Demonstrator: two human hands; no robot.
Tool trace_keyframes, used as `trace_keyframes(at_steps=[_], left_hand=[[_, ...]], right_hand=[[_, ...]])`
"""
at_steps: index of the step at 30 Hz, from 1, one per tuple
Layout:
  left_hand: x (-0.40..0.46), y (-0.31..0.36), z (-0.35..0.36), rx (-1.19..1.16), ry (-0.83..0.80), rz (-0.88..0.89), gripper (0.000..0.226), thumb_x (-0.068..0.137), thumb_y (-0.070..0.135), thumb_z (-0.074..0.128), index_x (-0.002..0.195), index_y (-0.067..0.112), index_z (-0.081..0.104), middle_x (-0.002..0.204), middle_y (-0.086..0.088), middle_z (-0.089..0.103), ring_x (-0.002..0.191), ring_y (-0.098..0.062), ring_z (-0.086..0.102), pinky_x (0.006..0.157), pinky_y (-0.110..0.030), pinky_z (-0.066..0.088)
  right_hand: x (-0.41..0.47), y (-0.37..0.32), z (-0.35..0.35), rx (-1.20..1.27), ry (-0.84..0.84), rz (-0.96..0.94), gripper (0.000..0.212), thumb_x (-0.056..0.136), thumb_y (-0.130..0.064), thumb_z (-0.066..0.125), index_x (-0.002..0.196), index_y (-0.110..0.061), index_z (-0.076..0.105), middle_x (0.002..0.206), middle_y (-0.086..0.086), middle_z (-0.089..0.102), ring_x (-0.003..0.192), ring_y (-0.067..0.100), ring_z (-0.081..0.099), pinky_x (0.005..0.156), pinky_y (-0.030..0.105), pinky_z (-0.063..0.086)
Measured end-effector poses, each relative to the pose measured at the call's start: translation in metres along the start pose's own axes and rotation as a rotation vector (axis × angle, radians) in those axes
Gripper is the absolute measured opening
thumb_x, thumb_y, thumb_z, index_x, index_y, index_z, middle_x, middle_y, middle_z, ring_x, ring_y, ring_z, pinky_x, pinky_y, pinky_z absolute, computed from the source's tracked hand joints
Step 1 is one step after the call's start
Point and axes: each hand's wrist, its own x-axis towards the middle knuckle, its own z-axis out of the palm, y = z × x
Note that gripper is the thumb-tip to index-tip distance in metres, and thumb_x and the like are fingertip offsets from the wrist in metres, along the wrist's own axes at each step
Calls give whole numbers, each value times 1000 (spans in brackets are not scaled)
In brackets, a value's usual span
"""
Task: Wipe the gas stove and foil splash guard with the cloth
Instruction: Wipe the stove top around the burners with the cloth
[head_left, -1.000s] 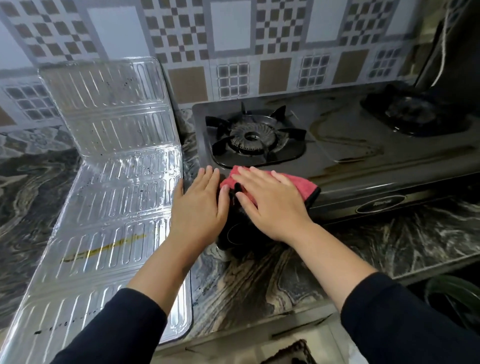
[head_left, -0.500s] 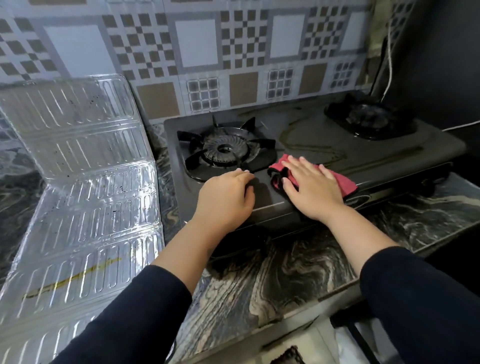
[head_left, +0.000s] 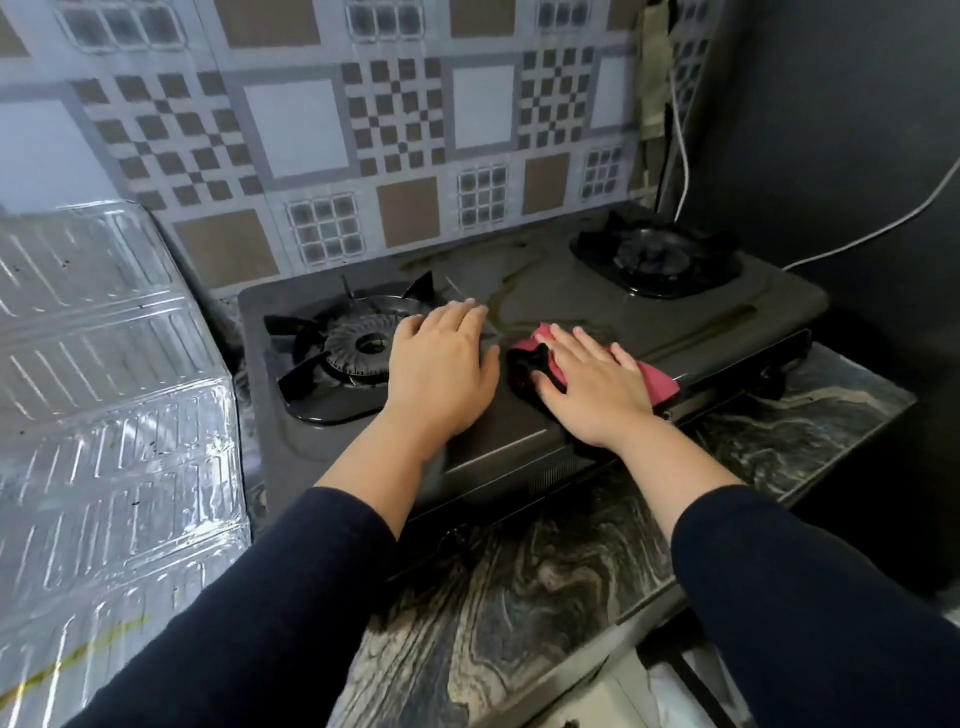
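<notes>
A black two-burner gas stove stands on the marbled counter against the tiled wall. My right hand lies flat, fingers spread, pressing a red and black cloth onto the stove top between the burners, near the front edge. My left hand rests palm down on the stove just right of the left burner, holding nothing. The ribbed foil splash guard lies folded out to the left of the stove, with dark specks and a yellowish streak on it.
The right burner sits at the back right, beside a dark wall. A white cable runs along that wall behind the stove. The marbled counter extends in front, ending at an edge at the lower right.
My right hand has slid the cloth rightward and further onto the stove top, from its front left corner. My left hand moved from the stove's side onto its top beside the left burner.
</notes>
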Motion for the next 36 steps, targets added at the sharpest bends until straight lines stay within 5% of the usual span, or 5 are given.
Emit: trace_keyframes(at_steps=[4, 9, 19, 25, 36], left_hand=[[29, -3, 19, -17, -235, -124, 64, 100, 47, 22, 153, 13, 13, 163, -1, 4, 150, -17, -4, 118, -52, -4], [30, -4, 38, 21, -349, -221, 68, 99, 51, 9, 152, 14, -9, 160, 0, -19, 147, -16, -20, 116, -57, -10], [27, 5, 38, 7, -290, -301, 78, 92, 64, 3, 153, 16, -1, 162, 3, -12, 148, -11, -14, 118, -53, -9], [36, 25, 31, 30, -359, -377, 87, 90, 69, 8, 153, 11, -1, 162, -4, -12, 148, -19, -17, 113, -58, -13], [88, 106, 47, -126, -428, -114, 66, 99, 50, 23, 153, 14, 9, 163, 0, 2, 149, -16, -6, 118, -54, -6]], right_hand=[[14, 8, -5, 2, -59, 15, 61, 94, -55, 22, 150, -36, 7, 159, -17, -1, 147, 6, -4, 120, 43, 2], [46, 6, -11, 1, -140, 62, 61, 96, -51, 18, 151, -29, 3, 160, -13, -8, 147, 12, -10, 118, 50, -3], [37, 1, -6, 32, -103, -207, 57, 97, -45, 25, 150, -36, 9, 159, -18, -1, 146, 5, -7, 119, 46, -4], [27, 50, -14, -2, -73, -49, 56, 97, -49, 21, 150, -34, 11, 159, -20, 0, 146, 3, -5, 120, 44, -1], [34, 109, -23, 10, -2, 234, 60, 96, -48, 21, 151, -24, 12, 160, -12, 2, 147, 8, -6, 119, 47, -4]])
